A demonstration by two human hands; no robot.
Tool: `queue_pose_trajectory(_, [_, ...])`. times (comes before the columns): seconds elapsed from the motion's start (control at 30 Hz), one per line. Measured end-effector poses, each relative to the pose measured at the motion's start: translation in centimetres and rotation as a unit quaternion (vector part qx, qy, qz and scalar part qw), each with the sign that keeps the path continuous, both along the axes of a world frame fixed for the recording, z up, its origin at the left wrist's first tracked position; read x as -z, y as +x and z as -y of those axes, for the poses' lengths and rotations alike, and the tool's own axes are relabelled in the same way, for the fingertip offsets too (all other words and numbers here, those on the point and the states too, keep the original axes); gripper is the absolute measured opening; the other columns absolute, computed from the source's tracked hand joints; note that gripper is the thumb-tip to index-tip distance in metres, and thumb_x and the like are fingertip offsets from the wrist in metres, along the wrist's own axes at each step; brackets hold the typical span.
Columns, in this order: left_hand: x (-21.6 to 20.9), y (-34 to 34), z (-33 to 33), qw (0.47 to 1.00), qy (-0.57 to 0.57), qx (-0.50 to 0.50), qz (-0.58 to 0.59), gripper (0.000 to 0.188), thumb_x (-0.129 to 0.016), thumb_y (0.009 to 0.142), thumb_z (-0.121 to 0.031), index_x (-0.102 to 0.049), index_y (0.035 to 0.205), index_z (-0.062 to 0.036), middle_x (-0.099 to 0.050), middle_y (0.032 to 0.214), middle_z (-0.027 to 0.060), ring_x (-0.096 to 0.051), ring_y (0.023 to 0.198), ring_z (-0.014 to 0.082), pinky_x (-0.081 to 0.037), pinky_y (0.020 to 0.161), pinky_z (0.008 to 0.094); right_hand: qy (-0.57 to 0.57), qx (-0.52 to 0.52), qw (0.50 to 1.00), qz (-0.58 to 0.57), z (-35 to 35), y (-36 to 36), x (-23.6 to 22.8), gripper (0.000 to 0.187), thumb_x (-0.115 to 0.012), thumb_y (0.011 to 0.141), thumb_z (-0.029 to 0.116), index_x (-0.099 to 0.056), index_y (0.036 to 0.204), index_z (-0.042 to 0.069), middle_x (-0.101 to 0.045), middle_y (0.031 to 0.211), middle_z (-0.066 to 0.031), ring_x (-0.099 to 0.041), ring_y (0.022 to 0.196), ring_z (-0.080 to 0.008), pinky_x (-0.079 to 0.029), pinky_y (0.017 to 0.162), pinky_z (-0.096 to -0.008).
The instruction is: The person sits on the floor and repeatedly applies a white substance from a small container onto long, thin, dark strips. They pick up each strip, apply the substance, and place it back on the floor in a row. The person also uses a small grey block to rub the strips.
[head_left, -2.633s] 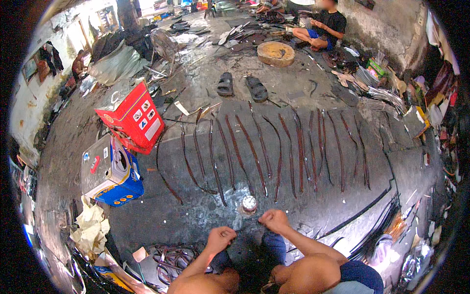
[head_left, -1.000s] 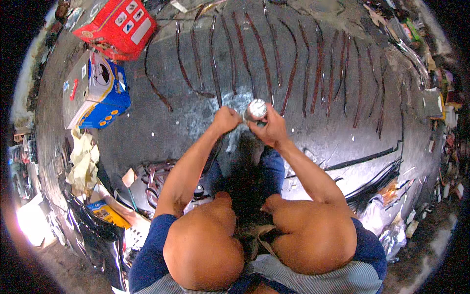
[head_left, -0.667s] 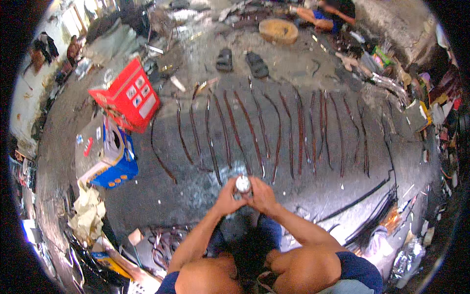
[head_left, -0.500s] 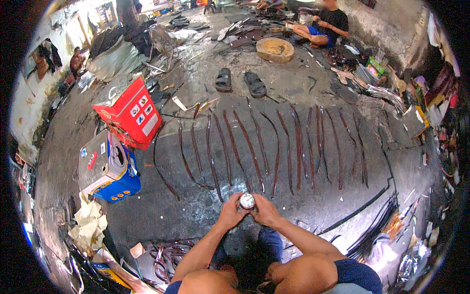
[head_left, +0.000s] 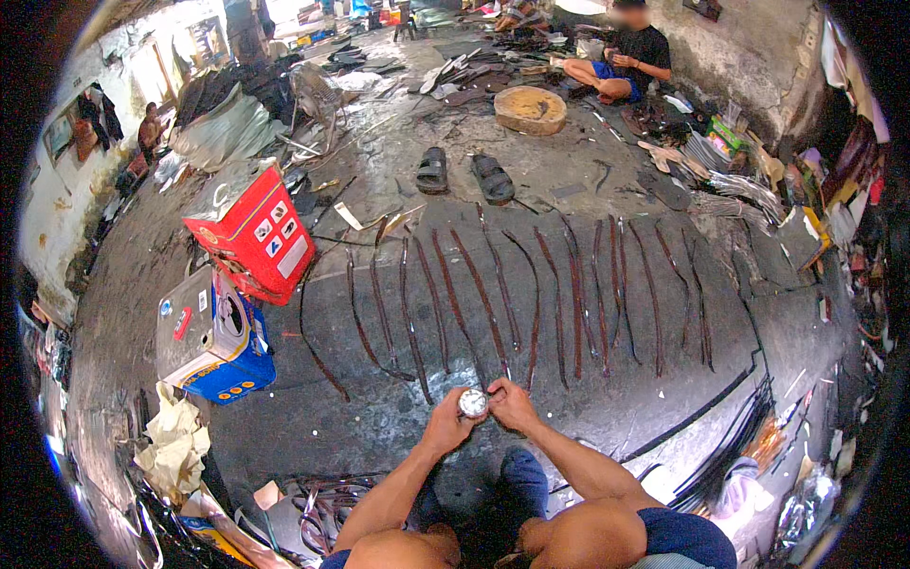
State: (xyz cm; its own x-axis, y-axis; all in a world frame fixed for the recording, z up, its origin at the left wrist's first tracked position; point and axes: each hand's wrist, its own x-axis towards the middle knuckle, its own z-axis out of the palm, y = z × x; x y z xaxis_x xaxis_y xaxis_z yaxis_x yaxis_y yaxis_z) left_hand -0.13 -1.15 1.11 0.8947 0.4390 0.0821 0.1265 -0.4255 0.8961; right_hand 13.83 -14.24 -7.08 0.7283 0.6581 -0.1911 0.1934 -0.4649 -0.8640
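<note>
My left hand is wrapped round a small round can with a whitish top, held low over the dark floor mat. Close beside it, my right hand has its fingers pinched together by the can's right edge; what they hold, if anything, is too small to make out. Just beyond both hands lies a row of long, thin dark brown strips, spread side by side and some shiny. The near end of one strip reaches almost to my fingertips.
On the left stand a red box-shaped tin and a blue-and-silver tin, with crumpled paper nearer me. Black sandals and a round block lie beyond the strips. A person sits at the far right.
My hands have drawn slightly apart and lower in view. The right hand has come off the can's side into a pinch, while the can stays in my left hand.
</note>
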Motion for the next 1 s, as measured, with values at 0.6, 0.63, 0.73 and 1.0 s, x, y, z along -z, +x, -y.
queue_pose_trajectory(0.6, [1.7, -0.1, -0.7, 1.0, -0.005, 0.014, 0.028, 0.047, -0.078, 0.08, -0.012, -0.054, 0.118, -0.0013, -0.067, 0.104, 0.0189, -0.067, 0.1, 0.0342, -0.053, 0.084, 0.0392, 0.593, -0.073, 0.763, -0.247, 6.7, 8.6, -39.3, 0.043, -0.068, 0.084, -0.002, -0.049, 0.123, 0.003, -0.065, 0.1, -0.0121, -0.064, 0.086, -0.0176, -0.055, 0.074, -0.0282])
queue_pose_trajectory(0.63, [2.0, 0.0, -0.5, 1.0, -0.024, 0.01, 0.009, 0.047, -0.078, 0.079, -0.011, -0.054, 0.119, -0.0009, -0.066, 0.105, 0.0187, -0.067, 0.1, 0.0341, -0.053, 0.084, 0.0385, 0.558, -0.039, 0.807, -0.191, 5.2, 9.7, -39.9, 0.042, -0.068, 0.085, -0.001, -0.049, 0.123, 0.002, -0.064, 0.1, -0.0107, -0.063, 0.084, -0.0148, -0.052, 0.073, -0.0263])
queue_pose_trajectory(0.73, [2.8, -0.7, -1.2, 0.999, -0.045, 0.012, 0.013, 0.051, -0.079, 0.079, -0.013, -0.053, 0.12, -0.0005, -0.065, 0.108, 0.0189, -0.066, 0.103, 0.0339, -0.052, 0.086, 0.0384, 0.423, 0.052, 0.903, -0.06, -1.9, 13.1, -40.2, 0.038, -0.07, 0.087, 0.006, -0.051, 0.119, 0.001, -0.065, 0.097, -0.008, -0.061, 0.084, -0.012, -0.049, 0.076, -0.0272])
queue_pose_trajectory(1.0, [-1.2, -4.6, 0.0, 0.996, 0.048, -0.061, -0.042, 0.069, -0.076, 0.074, -0.013, -0.046, 0.136, -0.0024, -0.052, 0.131, 0.021, -0.051, 0.123, 0.0376, -0.04, 0.106, 0.0419, 0.43, 0.158, 0.884, 0.088, -8.3, 23.8, -39.6, 0.035, -0.074, 0.082, 0.0, -0.051, 0.109, -0.001, -0.068, 0.089, -0.0119, -0.069, 0.073, -0.0179, -0.057, 0.066, -0.0278])
